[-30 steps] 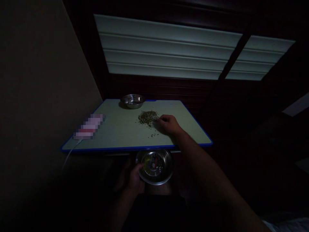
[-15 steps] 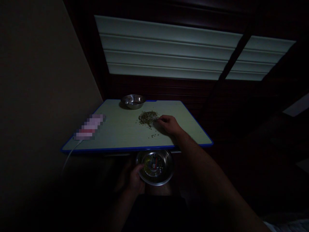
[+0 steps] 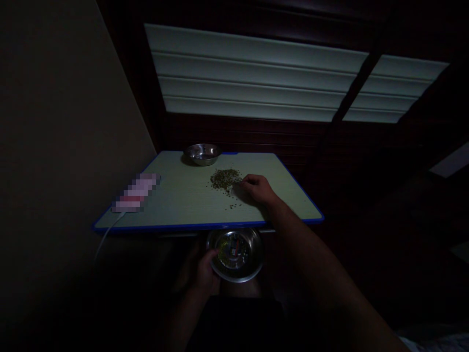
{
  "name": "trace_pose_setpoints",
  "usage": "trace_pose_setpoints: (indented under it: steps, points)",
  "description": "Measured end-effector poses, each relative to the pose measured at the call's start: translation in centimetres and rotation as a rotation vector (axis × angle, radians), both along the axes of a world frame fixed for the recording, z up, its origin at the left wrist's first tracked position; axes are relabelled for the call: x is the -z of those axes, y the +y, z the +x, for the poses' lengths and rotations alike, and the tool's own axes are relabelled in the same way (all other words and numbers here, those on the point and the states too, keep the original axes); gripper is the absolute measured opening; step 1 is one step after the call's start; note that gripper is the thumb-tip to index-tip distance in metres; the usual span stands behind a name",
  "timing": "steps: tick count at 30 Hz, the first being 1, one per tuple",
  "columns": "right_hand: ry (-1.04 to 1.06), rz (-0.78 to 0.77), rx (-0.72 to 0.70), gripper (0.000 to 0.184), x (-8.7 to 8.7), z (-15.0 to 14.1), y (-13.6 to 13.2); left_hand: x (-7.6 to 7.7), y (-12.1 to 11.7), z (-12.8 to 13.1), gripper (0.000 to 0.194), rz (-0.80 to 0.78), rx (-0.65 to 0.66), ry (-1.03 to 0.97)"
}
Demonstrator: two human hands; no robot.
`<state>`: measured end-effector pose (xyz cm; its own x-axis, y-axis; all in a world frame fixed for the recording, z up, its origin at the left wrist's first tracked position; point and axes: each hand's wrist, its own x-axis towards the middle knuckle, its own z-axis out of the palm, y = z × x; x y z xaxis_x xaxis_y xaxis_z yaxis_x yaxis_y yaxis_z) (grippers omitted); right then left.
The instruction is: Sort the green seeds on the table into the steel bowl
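Left hand (image 3: 206, 274): I see it just below the table's near edge, thumb laid over the rim of the near bowl and fingers curled under its side, gripping it.
Near bowl (image 3: 251, 270): shiny metal, tilted a little, held below the table's near edge; inside I make out yellow-green patches and a small dark and red patch, too dim for me to name.
Table (image 3: 183, 195): pale green top with a blue edge, my landmark for everything here.
White cable (image 3: 106, 235): hangs over the table's near left corner.
Right hand (image 3: 257, 187): over the table, right of its middle, fingers curled inward at the right side of the seed pile; something pale shows by the tips, but I cannot tell whether they pinch it.
Seed pile (image 3: 224, 180): small brownish-green grains, loosely heaped around the table's middle, with a few strays nearer its front edge.
Blurred item (image 3: 136, 193): pinkish-white with a red band, at the table's left edge, its details pixelated.
Far bowl (image 3: 202, 155): metal, upright on the table near its back edge, left of the middle.
Slatted panels (image 3: 249, 73): pale, in dark reddish framing behind the table.
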<state>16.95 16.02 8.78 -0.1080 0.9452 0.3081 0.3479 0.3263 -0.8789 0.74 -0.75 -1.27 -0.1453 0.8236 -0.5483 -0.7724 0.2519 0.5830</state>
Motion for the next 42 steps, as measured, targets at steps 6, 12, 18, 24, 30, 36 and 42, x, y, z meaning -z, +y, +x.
trace_pose_setpoints:
  steps: [6, 12, 18, 24, 30, 36, 42]
  points:
    - [0.005, 0.007, -0.009, 0.014, 0.07, -0.01, 0.11, 0.06, -0.08, -0.07, 0.021, 0.03, 0.012, 0.003]
    - [0.026, -0.046, -0.044, 0.015, -0.09, 0.04, -0.11, -0.26, 0.0, 0.09, 0.018, -0.001, -0.02, 0.014]
    - [0.075, -0.072, -0.057, 0.014, -0.26, -0.06, -0.22, -0.35, -0.08, 0.09, 0.018, -0.01, 0.002, 0.0]
    - [0.067, -0.115, -0.09, 0.016, -0.14, 0.01, -0.2, 0.07, -0.04, 0.1, 0.022, 0.048, -0.01, 0.011]
    - [0.066, -0.097, -0.057, 0.02, 0.07, 0.05, -0.1, 0.24, -0.05, 0.0, 0.017, -0.024, 0.006, 0.001]
    - [-0.002, -0.066, -0.031, 0.017, 0.3, 0.06, 0.1, -0.02, 0.03, 0.09, 0.022, 0.005, 0.005, -0.032]
    - [-0.021, 0.018, 0.019, 0.019, 0.5, 0.19, 0.33, -0.05, 0.04, 0.17, 0.019, 0.0, -0.013, -0.018]
